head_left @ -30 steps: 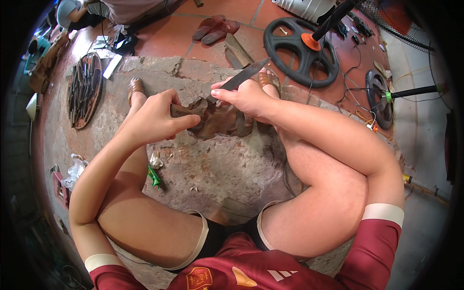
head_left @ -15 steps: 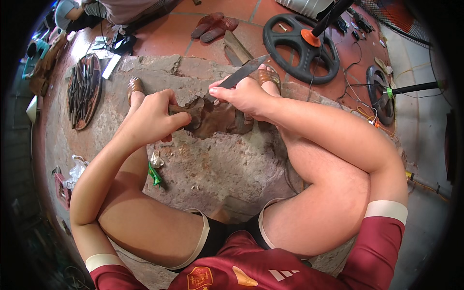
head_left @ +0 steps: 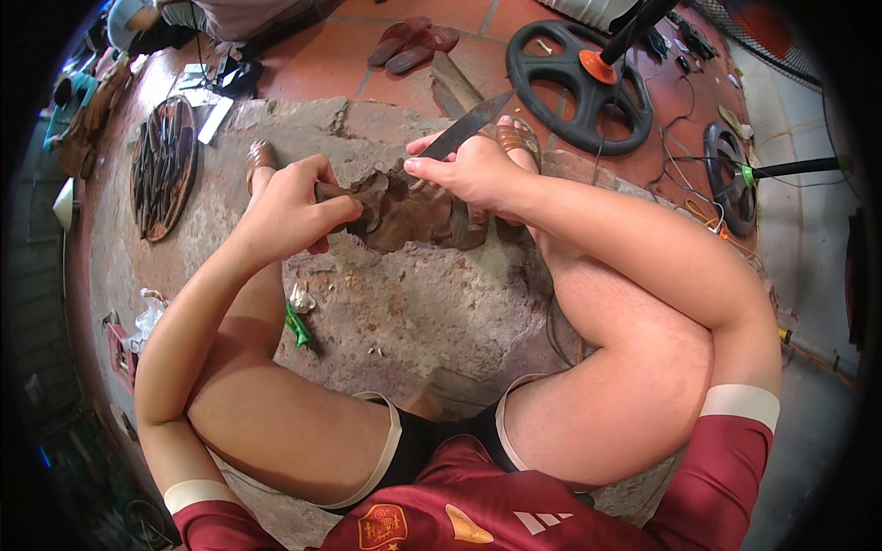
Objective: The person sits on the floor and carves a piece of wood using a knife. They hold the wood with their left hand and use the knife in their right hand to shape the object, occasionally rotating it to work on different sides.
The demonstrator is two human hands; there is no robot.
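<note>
In my right hand (head_left: 482,173) is a knife with a broad dark blade (head_left: 470,127); the fingers are closed round its near end, and the blade points away to the far right. My left hand (head_left: 299,204) pinches a brown stick-like piece (head_left: 369,195) between thumb and fingers. The inner end of that piece lies over a dark brown, rough-edged block (head_left: 409,220) on the stone slab, between my feet. The two hands are apart, one on each side of the block. Part of the knife's handle is hidden by my right hand.
A round tray (head_left: 190,188) of dark sticks lies at the left. Beyond the slab (head_left: 404,312) are red slippers (head_left: 413,44), a wooden bar (head_left: 455,81) and a black wheel-shaped fan base (head_left: 551,115). A green item (head_left: 297,326) rests by my left leg. Another person (head_left: 230,16) sits far left.
The whole view has shifted slightly. Both hands keep nearly the same pose and hold on the knife and the brown piece.
</note>
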